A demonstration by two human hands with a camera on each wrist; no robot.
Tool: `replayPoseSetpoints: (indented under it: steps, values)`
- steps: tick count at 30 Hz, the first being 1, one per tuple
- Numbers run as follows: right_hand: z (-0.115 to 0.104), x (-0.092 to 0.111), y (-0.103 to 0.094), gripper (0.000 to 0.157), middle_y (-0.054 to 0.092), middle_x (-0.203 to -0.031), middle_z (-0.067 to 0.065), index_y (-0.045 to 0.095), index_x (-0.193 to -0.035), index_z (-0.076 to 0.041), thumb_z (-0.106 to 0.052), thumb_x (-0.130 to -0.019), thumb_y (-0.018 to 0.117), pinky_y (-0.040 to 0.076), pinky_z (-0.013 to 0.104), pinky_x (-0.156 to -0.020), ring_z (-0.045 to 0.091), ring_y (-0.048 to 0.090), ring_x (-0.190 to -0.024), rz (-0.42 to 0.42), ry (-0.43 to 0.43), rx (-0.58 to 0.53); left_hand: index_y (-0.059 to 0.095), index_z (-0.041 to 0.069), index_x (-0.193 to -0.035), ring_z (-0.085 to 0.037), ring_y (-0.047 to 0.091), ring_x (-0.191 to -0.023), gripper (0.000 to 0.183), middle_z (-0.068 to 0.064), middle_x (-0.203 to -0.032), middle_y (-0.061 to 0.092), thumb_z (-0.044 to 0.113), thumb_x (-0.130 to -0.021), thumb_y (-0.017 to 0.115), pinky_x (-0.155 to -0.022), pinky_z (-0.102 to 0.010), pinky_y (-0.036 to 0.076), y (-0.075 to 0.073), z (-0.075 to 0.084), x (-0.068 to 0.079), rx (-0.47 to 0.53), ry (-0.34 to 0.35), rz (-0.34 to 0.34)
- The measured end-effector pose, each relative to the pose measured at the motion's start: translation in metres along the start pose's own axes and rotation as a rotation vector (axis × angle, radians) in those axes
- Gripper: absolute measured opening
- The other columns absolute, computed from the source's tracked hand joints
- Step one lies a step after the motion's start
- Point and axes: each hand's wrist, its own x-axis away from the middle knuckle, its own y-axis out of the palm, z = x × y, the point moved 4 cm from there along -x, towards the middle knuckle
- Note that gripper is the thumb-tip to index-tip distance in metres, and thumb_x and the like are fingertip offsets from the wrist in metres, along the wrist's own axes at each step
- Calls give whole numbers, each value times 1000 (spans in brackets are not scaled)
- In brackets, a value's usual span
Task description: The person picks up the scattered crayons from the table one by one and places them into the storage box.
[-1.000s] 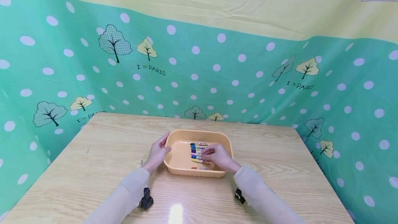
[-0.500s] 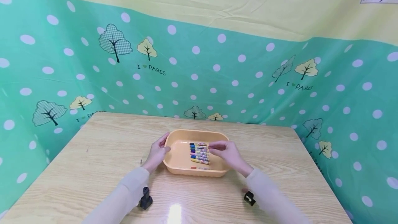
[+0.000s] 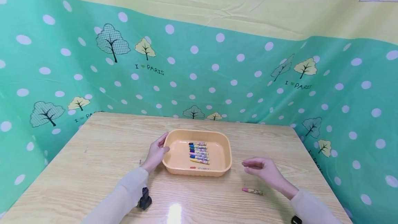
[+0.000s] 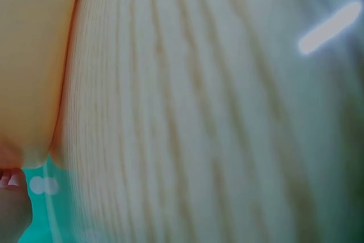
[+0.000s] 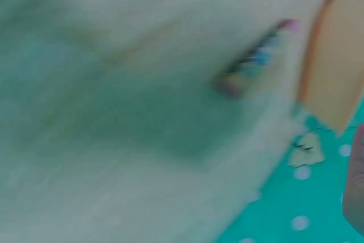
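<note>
My left hand grips the left wall of a peach plastic tray, thumb over the rim. Inside the tray, several crayons with patterned wrappers lie side by side in a column. Below them, close to the near wall, is an orange-tipped crayon. Over the table right of the tray, my right hand has its fingers loosely bent and holds nothing. A pink-tipped crayon lies on the table just in front of it, blurred in the right wrist view. The left wrist view shows the tray's outer wall.
The wooden table reaches back to a green dotted cloth that hangs behind and at both sides. A bright light reflection lies on the table's near part.
My right hand has left the crayons in the tray and moved right, out over the table. The pink crayon on the table now shows fully. My left hand stays on the tray.
</note>
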Motion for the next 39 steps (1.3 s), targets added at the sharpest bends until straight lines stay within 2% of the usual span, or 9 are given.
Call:
replayPoseSetpoints:
  steps: [7, 11, 13, 20, 27, 33, 39]
  values:
    - [47, 21, -11, 39, 64, -107, 23, 61, -110, 8, -12, -77, 69, 55, 18, -78, 17, 66, -93, -63, 82, -22, 29, 4, -142, -32, 30, -134, 67, -19, -147, 28, -11, -79, 46, -109, -38, 32, 0, 0, 2, 27, 7, -8]
    - [63, 31, -6, 45, 65, -106, 23, 60, -110, 9, -15, -74, 73, 56, 21, -76, 14, 66, -90, -130, 96, -43, 30, 3, -142, -33, 31, -133, 67, -20, -147, 29, -11, -79, 46, -109, -39, 32, 1, 2, 1, 25, 9, 0]
    - [67, 34, -3, 46, 66, -104, 21, 61, -109, 8, -18, -73, 74, 56, 21, -73, 10, 66, -88, -151, 92, -20, 31, 5, -142, -32, 32, -133, 67, -19, -147, 30, -11, -79, 46, -108, -38, 33, 1, 2, 1, 20, -1, 0]
    - [61, 33, 3, 31, 68, -90, 5, 68, -97, -3, -18, -71, 76, 53, 20, -61, 2, 58, -73, -136, 6, 185, 32, 6, -142, -31, 32, -133, 67, -18, -147, 30, -11, -78, 47, -108, -36, 33, -1, 2, -1, 31, -6, 13]
    - [61, 31, 4, 23, 68, -84, 2, 70, -92, -5, -15, -71, 75, 52, 19, -59, 2, 59, -70, -103, 28, 209, 32, 4, -142, -32, 32, -133, 67, -20, -146, 31, -12, -78, 47, -108, -37, 33, 0, 0, 1, 28, -6, 7]
    - [58, 27, 1, 22, 68, -81, 1, 70, -90, -6, -16, -71, 74, 53, 19, -61, 2, 60, -71, -71, -1, 238, 32, 7, -142, -30, 33, -133, 67, -18, -147, 31, -9, -79, 48, -108, -36, 34, 1, 1, -1, 5, -5, 8]
    - [34, 17, -7, 22, 70, -85, 5, 70, -91, -4, -15, -73, 73, 54, 18, -63, 2, 61, -72, -18, -17, 242, 32, 5, -142, -32, 32, -133, 67, -19, -146, 30, -11, -79, 47, -108, -38, 33, 0, 2, 0, 7, 4, 11]
